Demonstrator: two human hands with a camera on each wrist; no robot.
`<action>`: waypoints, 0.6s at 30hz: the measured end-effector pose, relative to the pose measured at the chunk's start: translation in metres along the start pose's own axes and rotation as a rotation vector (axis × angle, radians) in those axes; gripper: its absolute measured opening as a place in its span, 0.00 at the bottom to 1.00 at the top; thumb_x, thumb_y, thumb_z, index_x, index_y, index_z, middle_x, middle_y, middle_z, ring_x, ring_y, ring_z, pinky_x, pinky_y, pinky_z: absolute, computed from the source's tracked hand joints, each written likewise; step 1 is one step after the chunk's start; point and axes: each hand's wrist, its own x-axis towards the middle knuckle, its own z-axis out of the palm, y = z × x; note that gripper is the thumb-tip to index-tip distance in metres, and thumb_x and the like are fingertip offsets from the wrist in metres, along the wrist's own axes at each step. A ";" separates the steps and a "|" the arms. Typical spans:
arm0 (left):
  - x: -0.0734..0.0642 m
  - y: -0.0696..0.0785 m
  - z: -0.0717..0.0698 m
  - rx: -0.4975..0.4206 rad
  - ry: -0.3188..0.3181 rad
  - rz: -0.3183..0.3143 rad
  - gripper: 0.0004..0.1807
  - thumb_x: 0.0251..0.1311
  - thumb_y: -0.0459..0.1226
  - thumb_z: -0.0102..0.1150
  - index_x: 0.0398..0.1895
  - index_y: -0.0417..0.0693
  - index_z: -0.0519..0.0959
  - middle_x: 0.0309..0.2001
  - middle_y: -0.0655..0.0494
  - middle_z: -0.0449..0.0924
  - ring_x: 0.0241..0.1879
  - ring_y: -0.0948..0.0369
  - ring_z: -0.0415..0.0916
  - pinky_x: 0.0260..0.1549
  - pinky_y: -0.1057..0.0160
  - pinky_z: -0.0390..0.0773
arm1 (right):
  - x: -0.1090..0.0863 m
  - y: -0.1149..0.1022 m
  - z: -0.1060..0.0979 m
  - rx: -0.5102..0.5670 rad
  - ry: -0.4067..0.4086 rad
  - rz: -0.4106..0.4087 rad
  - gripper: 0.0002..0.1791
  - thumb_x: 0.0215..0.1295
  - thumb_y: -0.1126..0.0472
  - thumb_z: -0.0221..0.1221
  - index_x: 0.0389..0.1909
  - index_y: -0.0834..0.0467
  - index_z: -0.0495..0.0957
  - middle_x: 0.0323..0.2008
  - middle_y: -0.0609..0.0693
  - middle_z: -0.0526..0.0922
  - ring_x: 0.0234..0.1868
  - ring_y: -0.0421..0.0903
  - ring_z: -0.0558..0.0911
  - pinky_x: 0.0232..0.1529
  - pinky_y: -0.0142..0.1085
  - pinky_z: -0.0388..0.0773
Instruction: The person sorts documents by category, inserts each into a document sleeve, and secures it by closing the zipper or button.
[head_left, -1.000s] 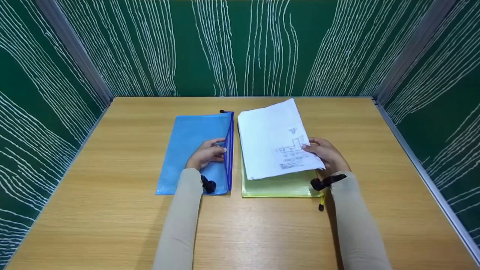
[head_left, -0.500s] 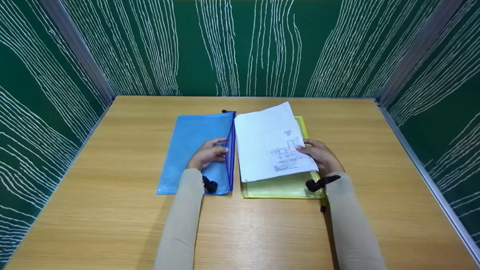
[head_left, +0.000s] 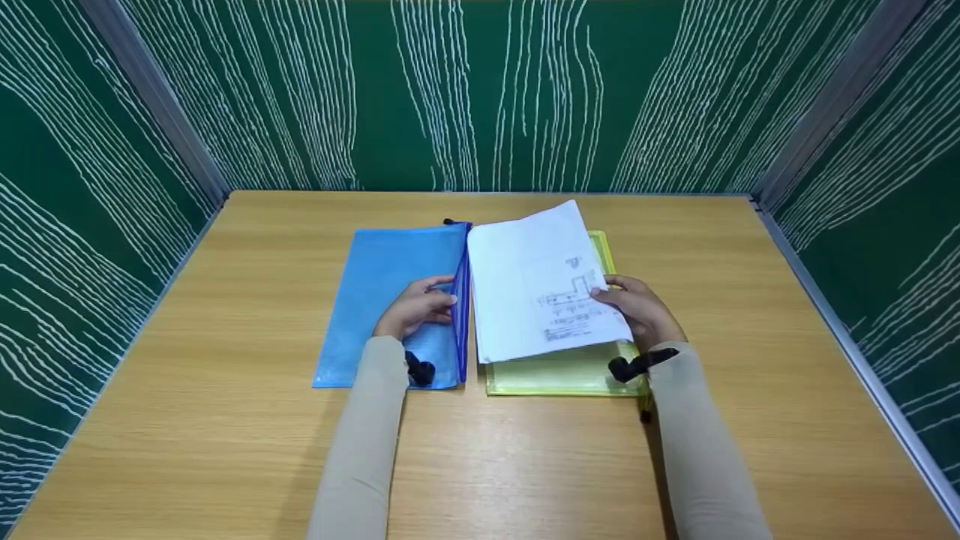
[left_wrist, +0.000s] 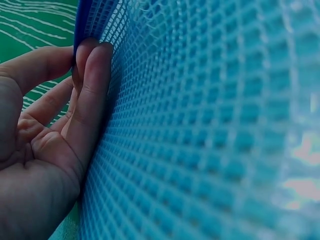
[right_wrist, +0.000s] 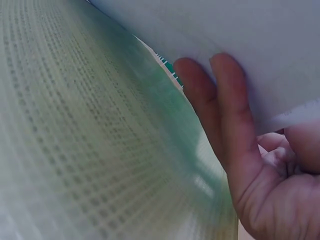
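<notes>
A blue mesh zip pouch (head_left: 397, 255) lies flat on the left, its dark-blue zip edge lifted a little. My left hand (head_left: 412, 309) pinches that edge; in the left wrist view the thumb and fingers (left_wrist: 92, 80) meet at the blue border of the mesh. My right hand (head_left: 643, 309) grips white paper sheets (head_left: 517, 270) by their right side, thumb on top and fingers (right_wrist: 232, 105) underneath. A drawing is printed on the top sheet. The sheets tilt over a yellow mesh zip pouch (head_left: 559, 380) and hide most of it, while their left edge reaches the blue pouch's zip side.
All of this is on a wooden table (head_left: 487, 472). Green panels (head_left: 412, 90) with white wavy lines stand behind and at both sides, joined by grey corner posts (head_left: 825, 97). A black zip pull (head_left: 645, 416) hangs off the yellow pouch's near right corner.
My right hand has carried the paper sheets left, toward the blue pouch's edge, uncovering the yellow pouch's far right corner. My left hand keeps its pinch on the blue pouch.
</notes>
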 end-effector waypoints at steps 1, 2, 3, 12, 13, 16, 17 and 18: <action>0.000 0.000 0.000 0.000 -0.001 -0.001 0.31 0.63 0.30 0.56 0.70 0.47 0.64 0.32 0.54 0.80 0.30 0.61 0.81 0.34 0.63 0.83 | 0.000 -0.001 0.000 -0.010 0.004 -0.001 0.23 0.69 0.60 0.56 0.62 0.61 0.64 0.35 0.48 0.85 0.34 0.43 0.86 0.36 0.35 0.84; 0.000 0.000 0.000 -0.002 -0.003 -0.002 0.31 0.63 0.30 0.56 0.70 0.47 0.64 0.31 0.54 0.79 0.30 0.61 0.81 0.34 0.63 0.83 | 0.001 -0.001 0.001 -0.017 0.009 0.000 0.23 0.69 0.60 0.56 0.62 0.61 0.64 0.35 0.48 0.85 0.34 0.43 0.86 0.36 0.35 0.84; 0.000 0.000 0.001 -0.003 -0.005 -0.002 0.31 0.63 0.30 0.56 0.70 0.46 0.64 0.31 0.54 0.79 0.30 0.61 0.81 0.34 0.63 0.83 | 0.001 -0.001 0.001 -0.020 0.011 0.001 0.23 0.69 0.60 0.56 0.62 0.61 0.64 0.35 0.48 0.85 0.35 0.43 0.86 0.36 0.36 0.84; -0.002 0.002 0.001 -0.002 -0.003 -0.015 0.32 0.63 0.30 0.57 0.71 0.47 0.63 0.34 0.53 0.79 0.32 0.60 0.81 0.36 0.62 0.83 | 0.004 -0.004 0.007 -0.012 0.002 0.011 0.23 0.70 0.61 0.55 0.63 0.61 0.64 0.35 0.49 0.85 0.34 0.43 0.86 0.37 0.36 0.84; -0.002 0.002 0.001 -0.002 0.000 -0.016 0.32 0.63 0.30 0.57 0.71 0.47 0.63 0.34 0.53 0.79 0.32 0.60 0.81 0.36 0.62 0.83 | 0.004 -0.004 0.008 -0.011 0.001 0.011 0.23 0.70 0.61 0.55 0.62 0.61 0.64 0.35 0.49 0.85 0.34 0.43 0.86 0.36 0.36 0.84; -0.001 0.002 0.001 -0.005 0.008 -0.021 0.31 0.63 0.30 0.57 0.70 0.47 0.64 0.34 0.52 0.80 0.31 0.60 0.81 0.35 0.62 0.83 | 0.005 -0.002 0.008 -0.018 -0.019 0.006 0.23 0.70 0.61 0.55 0.63 0.62 0.63 0.35 0.48 0.85 0.34 0.43 0.86 0.36 0.36 0.84; -0.001 0.001 0.001 -0.006 0.007 -0.021 0.31 0.63 0.30 0.57 0.70 0.47 0.64 0.34 0.52 0.80 0.31 0.60 0.81 0.35 0.62 0.83 | 0.005 -0.001 0.007 -0.024 -0.029 0.001 0.24 0.70 0.61 0.55 0.63 0.62 0.63 0.35 0.48 0.86 0.34 0.43 0.86 0.35 0.36 0.84; 0.000 0.001 0.001 -0.005 0.008 -0.022 0.31 0.63 0.30 0.57 0.70 0.47 0.64 0.34 0.52 0.80 0.30 0.60 0.81 0.35 0.62 0.84 | 0.005 -0.001 0.007 -0.029 -0.042 -0.004 0.24 0.70 0.61 0.54 0.64 0.63 0.62 0.35 0.48 0.86 0.34 0.43 0.86 0.35 0.36 0.84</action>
